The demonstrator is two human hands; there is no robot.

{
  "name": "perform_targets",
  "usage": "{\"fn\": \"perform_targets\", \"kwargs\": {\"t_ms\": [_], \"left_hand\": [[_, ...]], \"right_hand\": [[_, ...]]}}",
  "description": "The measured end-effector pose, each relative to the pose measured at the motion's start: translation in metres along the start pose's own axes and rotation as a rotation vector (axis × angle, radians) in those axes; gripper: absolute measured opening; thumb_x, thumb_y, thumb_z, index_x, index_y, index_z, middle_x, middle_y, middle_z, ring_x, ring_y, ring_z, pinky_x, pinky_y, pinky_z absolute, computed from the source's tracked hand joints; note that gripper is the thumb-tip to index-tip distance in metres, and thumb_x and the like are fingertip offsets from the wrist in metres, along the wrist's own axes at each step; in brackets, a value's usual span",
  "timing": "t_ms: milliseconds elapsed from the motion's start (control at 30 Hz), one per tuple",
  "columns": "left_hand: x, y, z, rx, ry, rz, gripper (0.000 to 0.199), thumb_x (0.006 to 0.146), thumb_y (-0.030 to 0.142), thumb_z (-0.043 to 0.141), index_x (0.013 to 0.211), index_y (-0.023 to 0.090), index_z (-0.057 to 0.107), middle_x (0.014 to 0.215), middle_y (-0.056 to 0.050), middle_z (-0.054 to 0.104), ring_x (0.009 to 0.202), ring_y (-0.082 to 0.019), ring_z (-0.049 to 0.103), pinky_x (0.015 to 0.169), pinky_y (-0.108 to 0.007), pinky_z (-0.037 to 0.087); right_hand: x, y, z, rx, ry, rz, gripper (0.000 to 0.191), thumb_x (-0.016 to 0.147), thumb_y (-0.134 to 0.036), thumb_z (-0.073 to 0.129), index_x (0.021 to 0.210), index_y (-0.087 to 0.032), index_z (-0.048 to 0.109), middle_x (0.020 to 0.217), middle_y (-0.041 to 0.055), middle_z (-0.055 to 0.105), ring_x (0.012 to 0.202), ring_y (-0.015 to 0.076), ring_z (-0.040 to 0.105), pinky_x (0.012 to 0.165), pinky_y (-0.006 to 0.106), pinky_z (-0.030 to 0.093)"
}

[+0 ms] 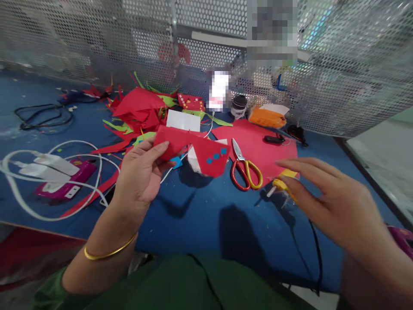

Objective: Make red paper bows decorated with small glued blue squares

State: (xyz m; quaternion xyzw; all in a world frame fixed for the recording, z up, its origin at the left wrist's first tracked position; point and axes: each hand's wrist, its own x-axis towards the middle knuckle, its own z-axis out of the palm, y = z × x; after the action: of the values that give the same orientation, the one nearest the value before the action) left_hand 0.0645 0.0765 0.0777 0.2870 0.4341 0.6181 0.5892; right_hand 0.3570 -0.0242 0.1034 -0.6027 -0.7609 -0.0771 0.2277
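Blue tabletop [200, 228] meets a perforated metal screen [213, 17] at the back, its front edge by the wearer's green clothing [193, 284], with bare room between the two hands. Red card [250, 133] lies flat at right rear; red and lime paper scraps [138, 103] crowd the left rear. The right hand [332, 198] is blurred, index finger and thumb apart beside a yellow-nosed tool, perhaps a glue gun [280, 184]; whether it grips that cannot be told. The left hand [142, 172] pinches a red paper cutout [211, 165] over the table's middle. White-cabled chargers [63, 167] on a purple power strip [83, 173] obstruct the left side. Red-and-gold-handled scissors [240, 161] lie between cutout and right hand. Behind are a pixelated bright screen [219, 88] and a black spool [238, 105], its label too small to read. Three blue squares [216, 156] mark the cutout.
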Motion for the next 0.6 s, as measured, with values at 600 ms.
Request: {"fn": "perform_targets", "kwargs": {"t_ms": [600], "left_hand": [[0.015, -0.013, -0.015, -0.214, 0.194, -0.013, 0.017, 0.083, 0.003, 0.061, 0.082, 0.018, 0.068, 0.078, 0.001, 0.075, 0.063, -0.011, 0.071, 0.048, -0.014, 0.053]], "right_hand": [[0.140, -0.041, 0.134, -0.214, -0.461, -0.421, 0.024, 0.092, -0.020, 0.051, 0.099, -0.016, 0.074, 0.089, 0.0113, 0.073, 0.078, 0.0210, 0.060, 0.064, 0.033, 0.029]]}}
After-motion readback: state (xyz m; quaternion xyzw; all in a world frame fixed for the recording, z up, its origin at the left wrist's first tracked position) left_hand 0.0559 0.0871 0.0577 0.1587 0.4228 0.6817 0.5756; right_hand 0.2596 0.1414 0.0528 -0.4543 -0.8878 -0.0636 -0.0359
